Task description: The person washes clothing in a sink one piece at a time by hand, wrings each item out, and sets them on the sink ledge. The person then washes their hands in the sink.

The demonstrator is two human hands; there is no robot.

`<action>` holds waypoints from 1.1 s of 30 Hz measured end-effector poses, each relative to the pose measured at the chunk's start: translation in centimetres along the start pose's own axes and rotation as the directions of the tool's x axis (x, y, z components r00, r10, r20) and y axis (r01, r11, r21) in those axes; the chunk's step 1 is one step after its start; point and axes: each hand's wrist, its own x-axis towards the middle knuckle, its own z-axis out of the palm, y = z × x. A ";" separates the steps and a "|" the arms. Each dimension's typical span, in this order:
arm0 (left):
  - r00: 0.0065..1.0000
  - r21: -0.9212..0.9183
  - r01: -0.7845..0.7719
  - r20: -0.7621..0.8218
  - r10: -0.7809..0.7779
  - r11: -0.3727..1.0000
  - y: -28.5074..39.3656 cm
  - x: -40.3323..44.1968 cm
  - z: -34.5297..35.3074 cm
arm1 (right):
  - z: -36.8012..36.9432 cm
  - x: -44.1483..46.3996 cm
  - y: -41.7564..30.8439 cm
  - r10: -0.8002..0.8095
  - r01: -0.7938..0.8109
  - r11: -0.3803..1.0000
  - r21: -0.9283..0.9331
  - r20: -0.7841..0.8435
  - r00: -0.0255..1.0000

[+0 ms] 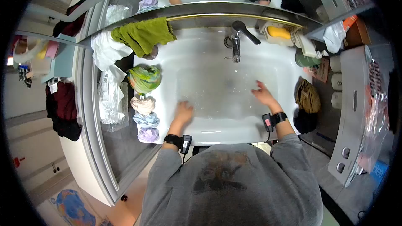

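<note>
My left hand is over the left part of a white washbasin, its fingers partly blurred at the water. The fingers look loosely apart, with nothing seen in them. On the right side of the basin, my right hand is open, thumb and fingers spread, holding nothing. Cloudy water with a few bubbles lies between the hands. A small dark patch shows beneath its surface, too faint to name. The chrome faucet with a dark lever stands at the back of the basin. Each wrist wears a black strap with a small device.
Bundled cloths, including a green patterned one and a lilac one, line the left rim. An olive towel hangs behind them. A yellow sponge sits in a holder, back right. A green bottle and brown cloth flank the right.
</note>
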 end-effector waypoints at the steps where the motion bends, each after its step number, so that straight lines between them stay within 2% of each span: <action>1: 0.992 0.043 0.020 -0.122 -0.014 0.999 -0.6 -0.3 -0.3 | -0.8 -0.2 2.7 -0.011 -0.010 0.994 -0.106 -0.192 0.981; 2: 0.968 0.074 0.055 -0.247 -0.035 0.996 -0.9 -0.4 -0.3 | -1.5 -0.6 3.3 -0.010 -0.010 0.994 -0.106 -0.192 0.981; 3: 0.972 0.089 0.037 -0.235 -0.015 0.995 -0.6 -0.8 -0.6 | -1.9 -2.1 4.1 0.080 -0.115 0.984 -0.137 -0.232 0.969; 4: 0.972 0.042 0.091 -0.220 -0.080 0.995 -0.2 -1.0 -0.6 | -2.1 -3.1 4.3 0.161 -0.211 0.963 -0.169 -0.269 0.950; 5: 0.966 -0.013 0.159 -0.204 -0.158 0.987 0.1 -1.1 -0.5 | -1.7 -3.1 4.8 0.160 -0.210 0.963 -0.169 -0.270 0.949; 7: 0.981 0.000 0.146 -0.129 -0.145 0.989 0.5 -0.8 0.1 | -0.6 -4.6 5.5 0.359 -0.375 0.925 -0.062 -0.178 0.916; 9: 0.988 0.004 0.148 -0.055 -0.147 0.989 0.5 -0.3 1.6 | 1.1 -6.1 3.9 0.351 -0.366 0.929 -0.055 -0.187 0.918; 10: 0.997 -0.032 0.078 -0.014 -0.079 0.996 0.2 0.1 2.9 | 2.1 -6.8 2.6 0.332 -0.348 0.936 -0.054 -0.190 0.924; 12: 0.999 -0.062 0.008 0.042 -0.005 0.998 0.0 0.7 5.7 | 6.6 -5.5 4.9 0.269 -0.234 0.920 0.315 -0.072 0.960; 13: 0.989 -0.033 -0.054 0.133 0.058 0.998 0.5 1.1 7.2 | 5.7 -7.3 1.2 0.310 -0.301 0.847 0.438 0.052 0.949; 14: 0.971 -0.017 -0.106 0.216 0.107 0.994 1.1 1.4 8.2 | 4.7 -8.5 -3.6 0.322 -0.372 0.762 0.531 0.188 0.928; 15: 0.965 -0.004 -0.119 0.236 0.117 0.993 2.9 0.6 8.2 | 6.2 -9.0 -5.0 0.258 -0.334 0.791 0.513 0.216 0.942; 16: 0.922 -0.275 0.081 0.385 0.033 0.958 5.9 -0.3 7.2 | 6.8 -8.8 -5.9 0.179 -0.282 0.825 0.489 0.248 0.952; 17: 0.843 -0.490 0.317 0.538 -0.005 0.812 7.6 -0.5 6.5 | 6.7 -8.4 -5.8 0.179 -0.283 0.825 0.489 0.249 0.952; 18: 0.837 -0.478 0.316 0.546 -0.005 0.820 7.1 0.2 6.5 | 6.9 -8.5 -5.4 0.053 -0.119 0.868 0.483 0.148 0.988; 19: 0.926 -0.471 0.029 0.344 0.153 0.882 6.1 1.2 6.3 | 6.7 -8.5 -5.5 -0.084 0.051 0.890 0.453 0.054 0.995; 20: 0.930 -0.398 -0.255 0.149 0.336 0.881 4.9 1.7 6.1 | 5.0 -9.2 -4.8 -0.019 0.003 0.926 0.378 0.040 0.999; 21: 0.930 -0.398 -0.256 0.148 0.337 0.881 4.7 1.3 4.4 | 4.1 -9.3 -3.6 -0.020 0.004 0.926 0.378 0.039 0.999; 22: 0.949 -0.164 -0.239 0.169 0.266 0.957 5.2 0.1 1.8 | 3.3 -9.7 -2.2 -0.016 0.026 0.991 0.134 -0.076 0.997; 23: 0.965 0.082 -0.214 0.170 0.198 0.973 5.7 -1.2 -0.1 | 2.7 -10.4 -1.1 -0.039 0.017 0.993 -0.117 -0.191 0.981; 24: 0.965 0.082 -0.215 0.169 0.199 0.973 6.1 -2.3 -1.2 | 2.3 -10.7 -0.5 -0.064 0.013 0.978 -0.210 -0.235 0.970; 25: 0.986 0.369 -0.118 0.152 0.065 0.922 6.3 -3.6 -2.1 | 2.0 -11.2 0.0 -0.091 0.003 0.954 -0.300 -0.279 0.956; 26: 0.994 0.621 -0.017 0.096 -0.055 0.783 5.9 -4.7 -2.4 | 1.9 -11.8 1.1 -0.088 -0.002 0.954 -0.299 -0.285 0.954; 27: 0.994 0.622 -0.017 0.096 -0.054 0.783 4.6 -4.8 -1.9 | 2.0 -11.9 2.2 -0.058 -0.079 0.842 -0.533 -0.237 0.970; 28: 0.985 0.646 -0.036 0.151 -0.081 0.762 2.9 -4.7 -1.0 | 2.4 -12.1 2.9 -0.013 -0.139 0.668 -0.731 -0.199 0.980; 29: 0.973 0.670 -0.060 0.206 -0.107 0.740 1.3 -4.7 -0.2 | 3.2 -12.3 3.5 -0.009 -0.145 0.669 -0.729 -0.204 0.979; 31: 0.975 0.626 -0.075 0.208 -0.074 0.776 1.5 -5.3 0.8 | 4.5 -12.3 2.3 -0.116 0.004 0.637 -0.771 -0.090 0.989; 32: 0.977 0.581 -0.093 0.210 -0.039 0.809 1.6 -5.8 1.4 | 6.5 -12.0 0.4 -0.078 0.120 0.656 -0.745 0.092 0.993; 33: 0.977 0.581 -0.093 0.209 -0.037 0.808 1.6 -5.5 2.0 | 6.7 -12.3 0.2 -0.140 0.129 0.680 -0.722 0.045 0.989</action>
